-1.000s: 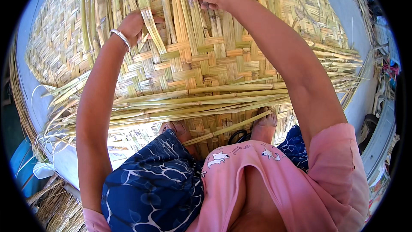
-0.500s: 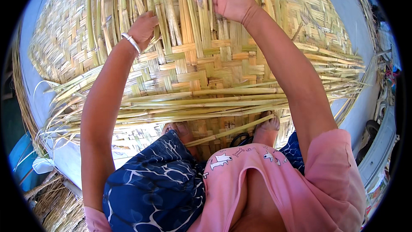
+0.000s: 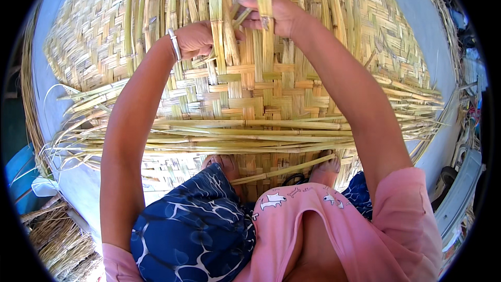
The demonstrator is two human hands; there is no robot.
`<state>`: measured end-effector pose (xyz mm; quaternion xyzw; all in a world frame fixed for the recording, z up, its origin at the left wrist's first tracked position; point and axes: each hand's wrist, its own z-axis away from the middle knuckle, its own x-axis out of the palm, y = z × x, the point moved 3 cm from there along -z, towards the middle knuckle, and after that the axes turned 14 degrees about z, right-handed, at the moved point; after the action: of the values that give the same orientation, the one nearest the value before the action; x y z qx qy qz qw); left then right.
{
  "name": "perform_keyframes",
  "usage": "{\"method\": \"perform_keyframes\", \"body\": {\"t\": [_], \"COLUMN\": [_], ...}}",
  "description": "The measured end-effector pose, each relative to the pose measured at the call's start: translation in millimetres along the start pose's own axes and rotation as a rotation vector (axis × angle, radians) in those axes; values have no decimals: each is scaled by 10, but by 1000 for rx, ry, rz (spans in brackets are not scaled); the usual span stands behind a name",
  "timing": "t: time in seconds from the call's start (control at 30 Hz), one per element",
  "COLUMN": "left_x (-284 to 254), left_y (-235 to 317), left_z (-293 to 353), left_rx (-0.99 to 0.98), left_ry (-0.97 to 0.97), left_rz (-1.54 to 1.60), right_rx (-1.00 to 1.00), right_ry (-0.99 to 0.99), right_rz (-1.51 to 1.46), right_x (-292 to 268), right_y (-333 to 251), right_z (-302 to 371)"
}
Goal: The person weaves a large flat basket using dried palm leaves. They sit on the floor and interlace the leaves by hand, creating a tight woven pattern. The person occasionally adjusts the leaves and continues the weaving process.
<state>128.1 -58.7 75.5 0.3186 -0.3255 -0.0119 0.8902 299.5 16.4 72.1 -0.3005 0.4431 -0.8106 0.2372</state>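
A half-woven mat (image 3: 245,86) of flat, split cane strips lies in front of me, its lengthwise strips running loose toward the far edge. My left hand (image 3: 195,40), with a white bangle at the wrist, is curled at the raised cane strips (image 3: 216,18), which partly hide its fingers. Close by on the right, my right hand (image 3: 279,15) reaches behind another upright cane strip (image 3: 264,2), with its fingers bent around it and their tips showing on the left side. Both hands are just beyond the woven edge.
A bundle of long crosswise strips (image 3: 250,130) lies across the mat, near my bare feet (image 3: 327,167). A finished-looking woven mat (image 3: 83,36) spreads underneath. Dry stalks (image 3: 65,237) and a blue container (image 3: 23,177) are at the lower left.
My left hand has moved right to the middle strips. The right hand has come down and nearer to it, now behind a lifted strip.
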Motion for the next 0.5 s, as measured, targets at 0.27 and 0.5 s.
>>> {"method": "perform_keyframes", "body": {"t": [0.27, 0.5], "left_x": [-268, -214], "left_y": [-199, -231], "left_z": [-184, -199], "left_rx": [53, 63], "left_ry": [187, 144], "left_rz": [-151, -164], "right_rx": [9, 115], "right_ry": [588, 960], "right_rz": [-281, -31], "right_x": [-26, 248], "right_y": [473, 778], "right_z": [797, 1088]}}
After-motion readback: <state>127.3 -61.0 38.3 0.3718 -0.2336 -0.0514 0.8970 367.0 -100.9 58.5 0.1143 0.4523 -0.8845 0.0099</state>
